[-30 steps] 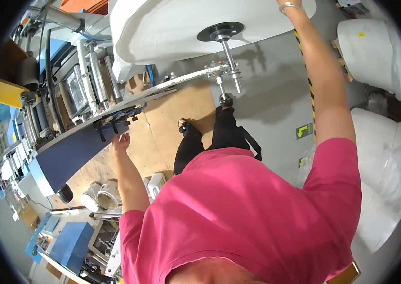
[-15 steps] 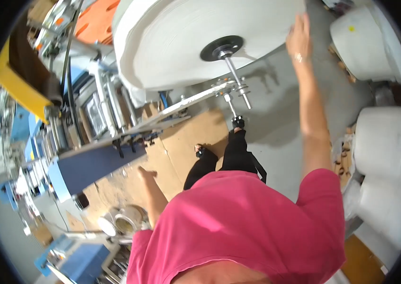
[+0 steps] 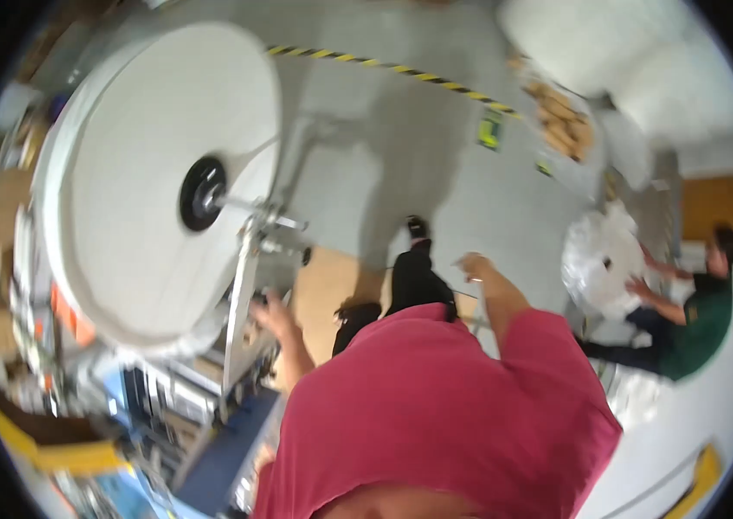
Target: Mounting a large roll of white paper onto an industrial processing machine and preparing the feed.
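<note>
My left hand (image 3: 273, 313), a little blurred, is beside the light metal bar (image 3: 235, 324) of the machine frame, fingers apart and nothing in them. Over the grey floor, close in front of my body, hangs my right hand (image 3: 473, 265); it is empty, with fingers loosely stretched. A huge white roll (image 3: 124, 173) stands at the left, mounted by its black round hub (image 3: 203, 194) on a metal shaft (image 3: 241, 204). Neither hand touches the roll.
At the right, a co-worker in a dark green shirt (image 3: 706, 324) has both hands by a plastic-wrapped white roll (image 3: 600, 264). A yellow-black floor stripe (image 3: 392, 67) crosses ahead. Cardboard (image 3: 327, 277) lies by my feet. A bag of brown pieces (image 3: 564, 121) stands far right.
My view has swung right, bringing in the co-worker and floor stripe. My right hand has come down and back from near the big roll's edge. The roll now appears further left.
</note>
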A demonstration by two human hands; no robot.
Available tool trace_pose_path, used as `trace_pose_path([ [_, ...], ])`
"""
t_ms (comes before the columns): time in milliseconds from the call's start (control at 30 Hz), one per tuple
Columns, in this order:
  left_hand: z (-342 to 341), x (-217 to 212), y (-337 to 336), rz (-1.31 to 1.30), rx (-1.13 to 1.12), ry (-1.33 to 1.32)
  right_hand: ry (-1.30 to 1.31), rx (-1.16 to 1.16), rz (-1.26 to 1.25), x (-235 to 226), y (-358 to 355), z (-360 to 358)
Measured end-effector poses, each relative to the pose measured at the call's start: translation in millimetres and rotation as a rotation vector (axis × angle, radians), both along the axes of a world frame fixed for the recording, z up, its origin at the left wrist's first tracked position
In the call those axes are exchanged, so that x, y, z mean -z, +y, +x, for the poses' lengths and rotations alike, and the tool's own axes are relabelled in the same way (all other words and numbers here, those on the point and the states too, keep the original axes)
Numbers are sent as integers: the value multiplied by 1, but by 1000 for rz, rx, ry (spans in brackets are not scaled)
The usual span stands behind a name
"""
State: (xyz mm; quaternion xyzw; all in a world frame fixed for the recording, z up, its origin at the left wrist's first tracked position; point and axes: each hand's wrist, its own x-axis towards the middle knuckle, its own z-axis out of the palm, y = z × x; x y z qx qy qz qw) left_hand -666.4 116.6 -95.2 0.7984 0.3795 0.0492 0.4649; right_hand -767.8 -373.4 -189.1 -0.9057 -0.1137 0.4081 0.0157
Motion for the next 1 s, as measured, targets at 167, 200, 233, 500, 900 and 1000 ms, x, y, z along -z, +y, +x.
trace_pose_path([
  [167, 119, -98, -95, 69, -105, -228, -318, -89, 414, 90, -173, -45],
  [200, 138, -114, -107, 84, -148, -286, -239, -63, 501, 129, -227, -45],
  [233, 149, -119, -110, 144, -160, -349, -215, -114, 548, 135, -232, -22],
  [500, 162, -154, -149, 278, -400, -216, -175, 778, 239, 34, -204, 220],
  [900, 319, -188, -181, 1032, -477, -76, -272, 336, 548, -61, -87, 597],
  [1000, 442, -178, -252, 978, -32, -336, -253, 343, 348, 9, -189, 622],
])
